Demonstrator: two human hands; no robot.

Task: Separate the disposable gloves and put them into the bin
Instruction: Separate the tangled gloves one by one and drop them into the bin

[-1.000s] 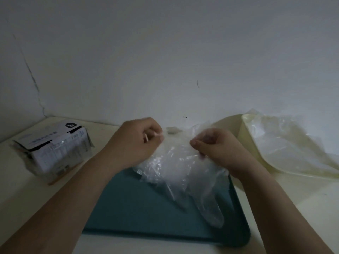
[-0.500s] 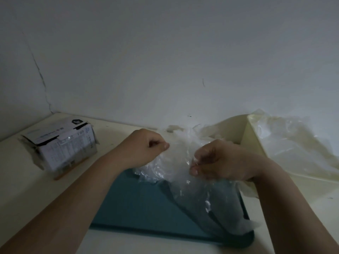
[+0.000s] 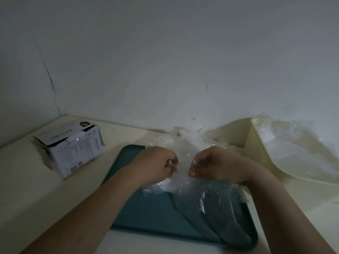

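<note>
Two hands are meeting over a teal tray (image 3: 156, 213), both working on a clump of thin, clear disposable gloves (image 3: 185, 143). The left hand (image 3: 156, 165) is pinching the clump's near edge with curled fingers. The right hand (image 3: 216, 165) is pinching a sheet that is trailing down across the tray. Separating seems to be the step in hand. The next move probably calls for pulling the hands apart to free one glove, then carrying it right to the cream bin (image 3: 236, 133) just beside the tray. A cardboard box (image 3: 73, 147) is sitting well off to the left.
</note>
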